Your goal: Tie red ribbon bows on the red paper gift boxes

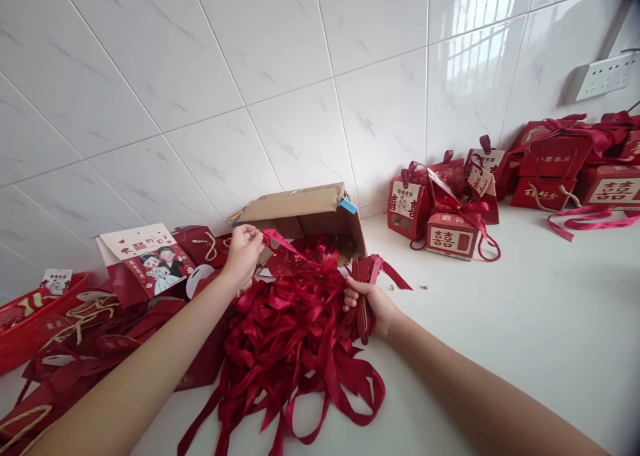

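A big tangle of dark red satin ribbons lies on the white counter in front of me. My left hand is closed in a pinch on the end of one red ribbon, lifted above the heap. My right hand is closed around a bunch of red ribbons gathered upright at the heap's right side. Just behind the heap lies an open cardboard box tipped on its side, with more red ribbon spilling out.
Flat red gift bags with gold cords lie at the left, beside a printed card with a cartoon couple. Assembled red gift boxes stand at the right along the tiled wall, more farther right. A loose pink ribbon lies there.
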Action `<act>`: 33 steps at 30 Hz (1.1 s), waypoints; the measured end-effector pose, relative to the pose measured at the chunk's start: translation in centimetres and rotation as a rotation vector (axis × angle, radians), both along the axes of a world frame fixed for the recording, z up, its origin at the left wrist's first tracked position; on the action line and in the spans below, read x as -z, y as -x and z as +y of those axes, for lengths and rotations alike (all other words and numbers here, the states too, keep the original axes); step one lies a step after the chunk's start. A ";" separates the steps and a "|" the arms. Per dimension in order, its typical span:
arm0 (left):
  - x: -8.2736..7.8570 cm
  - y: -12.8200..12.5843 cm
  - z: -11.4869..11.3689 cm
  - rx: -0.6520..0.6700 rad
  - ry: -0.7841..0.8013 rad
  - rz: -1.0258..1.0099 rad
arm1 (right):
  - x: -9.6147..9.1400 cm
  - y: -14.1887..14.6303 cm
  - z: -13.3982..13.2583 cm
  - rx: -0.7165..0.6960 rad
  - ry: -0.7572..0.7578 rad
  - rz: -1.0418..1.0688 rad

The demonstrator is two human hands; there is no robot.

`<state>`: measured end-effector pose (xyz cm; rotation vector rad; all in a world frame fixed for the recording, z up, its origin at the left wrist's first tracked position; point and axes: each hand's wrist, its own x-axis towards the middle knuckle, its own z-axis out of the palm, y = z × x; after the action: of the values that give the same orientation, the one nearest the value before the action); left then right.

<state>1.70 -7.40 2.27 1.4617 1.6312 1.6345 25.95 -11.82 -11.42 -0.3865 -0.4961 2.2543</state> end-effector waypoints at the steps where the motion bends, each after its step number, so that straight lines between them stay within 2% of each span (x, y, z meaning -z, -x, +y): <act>1: -1.2 -0.4 -1.4 0.040 -0.017 -0.063 | 0.0 0.0 0.0 -0.002 -0.002 -0.003; 4: -4.8 -0.7 -5.7 0.157 -0.057 -0.261 | -0.3 -0.1 -0.2 -0.010 -0.007 -0.014; 6: -6.8 -0.2 -7.9 0.192 -0.095 -0.319 | -0.5 -0.2 -0.4 -0.012 -0.013 -0.018; 7: -7.5 0.3 -8.6 0.196 -0.108 -0.288 | -0.5 -0.2 -0.4 -0.010 -0.016 -0.018; 9: -8.0 1.3 -9.3 0.159 -0.019 -0.017 | -0.6 -0.3 -0.5 -0.012 -0.018 -0.019; 11: -7.4 2.0 -9.1 0.148 0.266 0.452 | -0.6 -0.3 -0.5 -0.018 -0.014 -0.024; 13: -5.9 1.7 -8.0 0.236 0.599 0.893 | -0.6 -0.2 -0.4 -0.021 -0.009 -0.030; 14: -4.8 1.1 -7.4 0.300 0.703 1.037 | -0.6 -0.2 -0.4 -0.020 -0.008 -0.031; 15: -3.7 0.2 -6.7 0.345 0.736 1.137 | -0.6 -0.1 -0.3 -0.017 -0.008 -0.029; 19: 1.0 -4.5 -4.8 0.340 0.621 1.169 | -0.6 -0.1 -0.3 -0.015 -0.011 -0.014; 22: 4.0 -7.1 -5.6 0.550 0.648 1.180 | -0.7 -0.2 -0.2 -0.018 0.000 0.004; 24: 5.2 -7.7 -7.2 0.721 0.680 1.214 | -0.8 -0.3 -0.1 -0.009 0.006 0.037; 26: 5.3 -7.6 -9.1 0.772 0.673 1.281 | -0.8 -0.5 0.0 0.009 0.014 0.080; 29: 3.3 -7.0 -10.8 0.774 0.692 1.362 | -0.9 -0.6 0.1 0.037 0.034 0.125; 31: 1.6 -6.8 -10.4 0.822 0.762 1.337 | -0.9 -0.5 0.1 0.036 0.045 0.129; 33: 0.8 -7.1 -8.6 0.772 0.738 1.288 | -0.9 -0.4 0.0 0.024 0.049 0.118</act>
<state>8.84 -16.03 1.46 2.3226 1.4739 -0.4766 26.40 -11.77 -10.53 -0.2809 -0.3741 2.2543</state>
